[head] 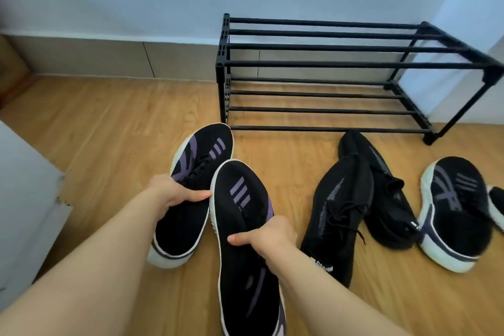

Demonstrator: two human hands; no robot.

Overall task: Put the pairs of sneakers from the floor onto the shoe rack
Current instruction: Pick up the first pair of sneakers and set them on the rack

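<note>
My left hand (174, 194) grips a black sneaker with purple stripes and a white sole (191, 172), toe pointing toward the rack. My right hand (268, 237) grips its matching sneaker (242, 226), held close beside the first. Both shoes sit low over the wooden floor, in front of the rack's left end. The black two-tier shoe rack (327, 64) stands against the wall with both tiers bare. An all-black pair lies on the floor to the right, one shoe (335, 207) overlapping the other (387, 191). Another black-and-purple sneaker (455, 215) lies further right.
A white cabinet or box edge (24, 199) stands at the left. The toe of one more sneaker (497, 206) shows at the right border. The blue wall with a beige skirting (109, 57) runs behind the rack.
</note>
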